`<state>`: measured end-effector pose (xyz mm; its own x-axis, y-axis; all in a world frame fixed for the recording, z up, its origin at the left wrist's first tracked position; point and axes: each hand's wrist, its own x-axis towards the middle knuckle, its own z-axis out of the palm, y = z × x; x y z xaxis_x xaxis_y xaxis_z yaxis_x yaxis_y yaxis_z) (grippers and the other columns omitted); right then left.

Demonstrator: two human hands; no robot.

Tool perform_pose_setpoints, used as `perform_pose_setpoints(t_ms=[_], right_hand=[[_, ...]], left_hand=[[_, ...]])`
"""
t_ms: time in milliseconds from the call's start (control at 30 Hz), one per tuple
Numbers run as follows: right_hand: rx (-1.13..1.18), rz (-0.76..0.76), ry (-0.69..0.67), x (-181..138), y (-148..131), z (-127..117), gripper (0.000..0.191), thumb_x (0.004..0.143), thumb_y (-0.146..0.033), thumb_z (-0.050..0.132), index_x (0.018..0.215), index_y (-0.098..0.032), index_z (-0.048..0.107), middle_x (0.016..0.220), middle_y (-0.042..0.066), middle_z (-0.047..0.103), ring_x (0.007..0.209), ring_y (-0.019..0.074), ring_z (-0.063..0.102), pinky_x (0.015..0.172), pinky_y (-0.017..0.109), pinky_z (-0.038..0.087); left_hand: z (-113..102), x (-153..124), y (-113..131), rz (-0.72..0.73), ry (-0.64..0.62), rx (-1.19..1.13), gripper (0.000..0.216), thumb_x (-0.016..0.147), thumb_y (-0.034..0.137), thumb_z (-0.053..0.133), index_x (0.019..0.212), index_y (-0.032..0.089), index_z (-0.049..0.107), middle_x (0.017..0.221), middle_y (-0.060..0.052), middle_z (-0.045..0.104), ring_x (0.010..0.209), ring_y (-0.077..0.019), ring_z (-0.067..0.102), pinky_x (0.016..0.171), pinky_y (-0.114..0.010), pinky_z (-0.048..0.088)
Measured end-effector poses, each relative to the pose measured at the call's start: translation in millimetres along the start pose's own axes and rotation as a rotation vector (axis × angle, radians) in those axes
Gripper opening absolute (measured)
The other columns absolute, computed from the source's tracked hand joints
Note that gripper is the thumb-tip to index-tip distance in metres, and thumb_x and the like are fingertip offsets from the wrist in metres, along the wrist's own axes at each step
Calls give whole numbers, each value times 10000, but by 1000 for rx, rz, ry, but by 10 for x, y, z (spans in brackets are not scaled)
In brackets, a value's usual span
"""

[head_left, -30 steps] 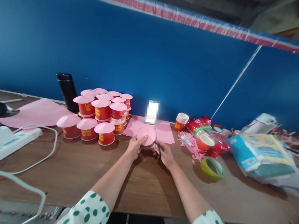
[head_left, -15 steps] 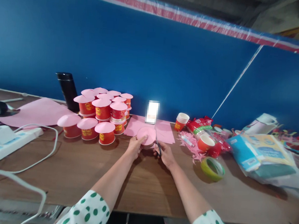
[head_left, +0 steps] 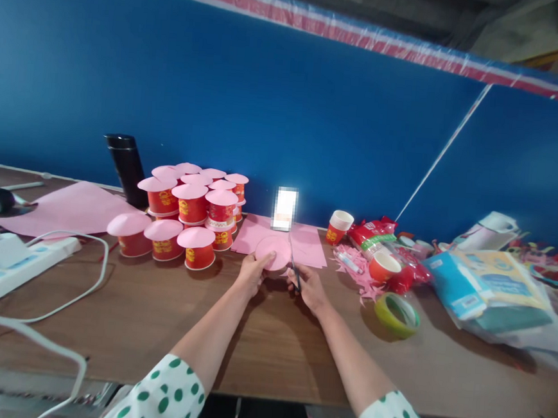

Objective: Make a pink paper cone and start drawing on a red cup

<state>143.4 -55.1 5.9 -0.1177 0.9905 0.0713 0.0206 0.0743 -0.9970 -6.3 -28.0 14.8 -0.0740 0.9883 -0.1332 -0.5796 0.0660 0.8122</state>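
Note:
My left hand (head_left: 253,273) pinches the near edge of a round pink paper disc (head_left: 274,252), held over the wooden table (head_left: 268,343). My right hand (head_left: 307,287) grips a pair of scissors (head_left: 293,261), whose blades point away from me along the disc's right edge. Under and behind the disc lie flat pink paper sheets (head_left: 305,243). To the left stands a cluster of several red paper cups topped with pink discs (head_left: 186,211).
A black flask (head_left: 125,168) and a big pink sheet (head_left: 66,208) sit at back left, a white power strip with cables (head_left: 9,262) at left. At right are stacked cups (head_left: 338,226), an open cup (head_left: 383,266), a green tape roll (head_left: 396,313), pink scraps and bagged packages (head_left: 489,290).

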Motion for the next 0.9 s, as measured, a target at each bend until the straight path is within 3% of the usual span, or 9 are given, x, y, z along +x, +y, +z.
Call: perform_pose_setpoints(t_ms=[900], right_hand=[[18,14,-2,4,18,-9,548,679,-513,688,1087,-150,640,627,-15,553,491,84,502,407,180,364]], left_hand=[[-8,16,-3,-5,20,1,290,588,224,791,785,80,634,644,-76,673,496,-124,599,434,-196,456]])
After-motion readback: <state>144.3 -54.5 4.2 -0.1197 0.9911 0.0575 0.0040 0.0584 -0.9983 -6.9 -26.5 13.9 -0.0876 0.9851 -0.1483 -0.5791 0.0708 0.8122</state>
